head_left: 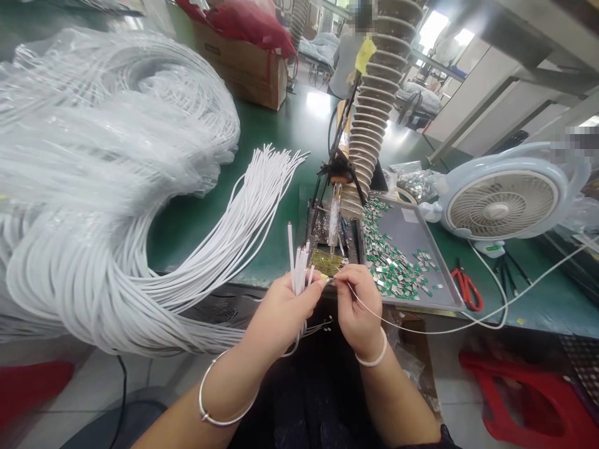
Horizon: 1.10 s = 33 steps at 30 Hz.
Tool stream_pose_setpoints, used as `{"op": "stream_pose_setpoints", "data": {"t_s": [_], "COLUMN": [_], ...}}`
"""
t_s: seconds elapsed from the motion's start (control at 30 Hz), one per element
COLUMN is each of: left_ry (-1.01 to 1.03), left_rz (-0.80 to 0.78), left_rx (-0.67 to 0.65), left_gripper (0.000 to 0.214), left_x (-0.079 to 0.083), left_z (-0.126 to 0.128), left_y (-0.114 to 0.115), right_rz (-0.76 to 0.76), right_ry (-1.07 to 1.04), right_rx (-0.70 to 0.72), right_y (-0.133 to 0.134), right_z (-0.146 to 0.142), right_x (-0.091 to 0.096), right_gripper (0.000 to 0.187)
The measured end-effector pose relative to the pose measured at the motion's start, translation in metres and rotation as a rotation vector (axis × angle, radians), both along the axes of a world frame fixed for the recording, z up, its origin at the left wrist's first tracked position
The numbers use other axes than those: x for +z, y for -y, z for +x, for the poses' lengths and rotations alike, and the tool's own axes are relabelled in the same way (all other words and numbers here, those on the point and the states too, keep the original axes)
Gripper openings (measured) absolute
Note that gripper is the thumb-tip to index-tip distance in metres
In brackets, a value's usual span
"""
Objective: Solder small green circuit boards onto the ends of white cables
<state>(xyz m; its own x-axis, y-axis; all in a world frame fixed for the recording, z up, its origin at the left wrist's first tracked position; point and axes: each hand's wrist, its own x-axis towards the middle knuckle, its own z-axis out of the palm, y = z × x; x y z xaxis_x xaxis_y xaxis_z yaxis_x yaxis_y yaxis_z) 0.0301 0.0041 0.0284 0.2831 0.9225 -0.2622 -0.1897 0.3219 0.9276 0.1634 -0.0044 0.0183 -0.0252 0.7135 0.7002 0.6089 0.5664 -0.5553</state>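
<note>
My left hand point(281, 308) is closed around several white cables point(299, 265), their stripped reddish ends pointing up. Its thumb and forefinger pinch one cable end close to my right fingertips. My right hand point(359, 308) pinches a thin solder wire point(390, 323) that trails off to the right. Just beyond the fingertips, a soldering iron point(335, 215) hangs tip down in a stand, over a speckled yellowish pad point(326, 262). What lies exactly between the two hands' fingertips is too small to make out.
A large bundle of white cables point(187, 274) covers the left of the green table. Right of the iron, a grey tray point(412, 227) holds many small green-and-silver connectors point(397, 274). Red-handled pliers point(467, 290), a fan point(500, 199), a ribbed duct point(374, 106) and a cardboard box point(238, 62) stand around.
</note>
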Motion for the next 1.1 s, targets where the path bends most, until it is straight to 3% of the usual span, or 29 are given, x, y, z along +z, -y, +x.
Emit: {"op": "stream_pose_setpoints", "data": {"t_s": [0.13,0.27,0.43,0.6,1.1], "left_ry": [-0.02,-0.004,0.007,0.02,0.04], "left_rz": [0.022,0.038,0.07,0.096,0.127], "left_rx": [-0.04,0.009,0.049,0.075,0.098], "left_gripper": [0.018,0.01,0.007,0.007,0.011], "left_x": [0.005,0.008,0.009,0.011,0.021], "left_z": [0.0,0.002,0.003,0.002,0.003], "left_y": [-0.001,-0.003,-0.005,-0.008,-0.014], "right_rz": [-0.002,-0.038,-0.017,0.016,0.094], "right_ry": [0.008,-0.062,-0.167,-0.16,-0.123], "right_rx": [0.036,0.054,0.0,0.077,0.028], "right_y": [0.002,0.005,0.005,0.003,-0.005], "right_z": [0.0,-0.002,-0.004,-0.004,-0.007], "right_x": [-0.002,-0.004,-0.004,-0.001,0.007], "right_gripper": [0.025,0.031,0.028,0.028,0.024]}}
